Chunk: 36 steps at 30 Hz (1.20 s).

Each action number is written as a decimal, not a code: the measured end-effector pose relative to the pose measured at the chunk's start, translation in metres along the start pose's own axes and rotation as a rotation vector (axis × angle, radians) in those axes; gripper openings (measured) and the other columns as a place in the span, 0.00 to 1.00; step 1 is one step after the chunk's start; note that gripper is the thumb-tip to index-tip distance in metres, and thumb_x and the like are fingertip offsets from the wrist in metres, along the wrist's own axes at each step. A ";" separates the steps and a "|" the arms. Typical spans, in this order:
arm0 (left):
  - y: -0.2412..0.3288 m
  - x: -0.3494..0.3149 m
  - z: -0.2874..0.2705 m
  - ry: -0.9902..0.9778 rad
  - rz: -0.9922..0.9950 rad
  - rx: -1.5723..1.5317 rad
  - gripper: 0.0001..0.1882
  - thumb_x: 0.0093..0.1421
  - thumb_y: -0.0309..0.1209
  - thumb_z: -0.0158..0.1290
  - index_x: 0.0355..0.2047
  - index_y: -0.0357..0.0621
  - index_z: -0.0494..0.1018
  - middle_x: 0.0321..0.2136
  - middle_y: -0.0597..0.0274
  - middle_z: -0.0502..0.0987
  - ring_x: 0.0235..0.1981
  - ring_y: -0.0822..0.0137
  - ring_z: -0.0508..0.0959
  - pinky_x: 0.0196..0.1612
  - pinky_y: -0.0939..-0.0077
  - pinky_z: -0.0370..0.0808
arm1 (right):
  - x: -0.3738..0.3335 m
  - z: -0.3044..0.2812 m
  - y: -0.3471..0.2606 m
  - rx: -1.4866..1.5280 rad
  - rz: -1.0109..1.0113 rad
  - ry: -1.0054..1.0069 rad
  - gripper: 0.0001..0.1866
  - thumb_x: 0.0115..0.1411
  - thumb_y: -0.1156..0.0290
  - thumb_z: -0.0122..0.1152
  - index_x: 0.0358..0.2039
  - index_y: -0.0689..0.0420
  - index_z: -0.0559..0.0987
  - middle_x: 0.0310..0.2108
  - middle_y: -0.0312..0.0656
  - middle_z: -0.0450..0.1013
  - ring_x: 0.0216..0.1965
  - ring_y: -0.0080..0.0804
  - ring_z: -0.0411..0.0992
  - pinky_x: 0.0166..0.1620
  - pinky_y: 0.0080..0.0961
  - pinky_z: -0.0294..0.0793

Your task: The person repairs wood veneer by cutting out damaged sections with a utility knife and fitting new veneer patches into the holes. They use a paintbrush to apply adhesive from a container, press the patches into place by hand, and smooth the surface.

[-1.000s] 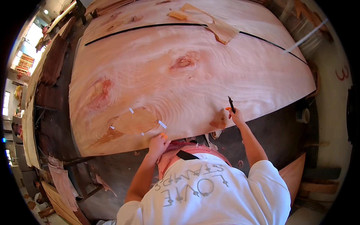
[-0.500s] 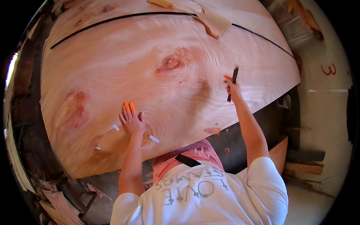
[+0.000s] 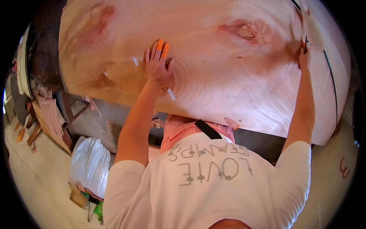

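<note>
The right hand [image 3: 304, 59], in the upper right of the frame, is closed on a thin dark tool [image 3: 306, 42]. A thin tan wood scrap [image 3: 312, 30] lies close by, up and to the right, its long side running up the frame. I can't tell if they touch. The left hand [image 3: 159, 69], farther away, lies open and flat on a wide pinkish wood sheet [image 3: 206, 72].

A broad wood sheet [image 3: 207, 72] bears white tape pieces [image 3: 171, 94] and a black strip [image 3: 331, 74].
</note>
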State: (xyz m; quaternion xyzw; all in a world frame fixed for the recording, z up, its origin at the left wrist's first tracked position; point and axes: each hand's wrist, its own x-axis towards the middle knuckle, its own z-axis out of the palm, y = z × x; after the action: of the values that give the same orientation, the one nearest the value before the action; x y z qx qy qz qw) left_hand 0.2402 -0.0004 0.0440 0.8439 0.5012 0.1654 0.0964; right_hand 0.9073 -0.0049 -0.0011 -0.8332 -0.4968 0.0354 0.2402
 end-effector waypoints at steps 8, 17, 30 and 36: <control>0.000 -0.014 0.009 0.025 -0.031 0.021 0.29 0.52 0.38 0.51 0.55 0.45 0.62 0.58 0.54 0.58 0.58 0.55 0.58 0.58 0.49 0.50 | -0.014 -0.007 -0.037 -0.383 -0.042 -0.146 0.26 0.58 0.55 0.52 0.51 0.59 0.69 0.48 0.49 0.68 0.47 0.44 0.68 0.49 0.34 0.66; -0.003 -0.008 0.015 0.115 0.002 0.024 0.27 0.52 0.42 0.50 0.52 0.49 0.65 0.56 0.60 0.61 0.58 0.61 0.60 0.59 0.54 0.51 | -0.014 -0.010 -0.006 -0.324 -0.190 0.164 0.18 0.55 0.57 0.57 0.36 0.61 0.78 0.30 0.46 0.74 0.34 0.38 0.72 0.37 0.31 0.70; -0.007 -0.016 0.008 0.109 -0.020 -0.005 0.26 0.54 0.43 0.49 0.52 0.46 0.64 0.56 0.56 0.60 0.59 0.59 0.57 0.60 0.55 0.49 | -0.285 -0.086 -0.311 0.244 -0.347 -0.265 0.09 0.49 0.77 0.62 0.33 0.61 0.75 0.26 0.42 0.71 0.25 0.29 0.70 0.29 0.24 0.69; 0.041 -0.032 -0.021 -0.422 -0.434 -1.056 0.25 0.60 0.49 0.43 0.46 0.41 0.68 0.43 0.58 0.71 0.47 0.63 0.69 0.52 0.69 0.62 | -0.379 -0.091 -0.391 0.513 0.031 -0.546 0.11 0.50 0.74 0.62 0.34 0.61 0.75 0.24 0.40 0.68 0.24 0.28 0.67 0.29 0.23 0.68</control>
State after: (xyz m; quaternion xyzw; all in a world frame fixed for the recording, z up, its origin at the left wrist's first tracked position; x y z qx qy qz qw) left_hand 0.2512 -0.0483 0.0712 0.5750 0.4821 0.1976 0.6308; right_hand 0.4262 -0.2052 0.1815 -0.7133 -0.5050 0.3830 0.2992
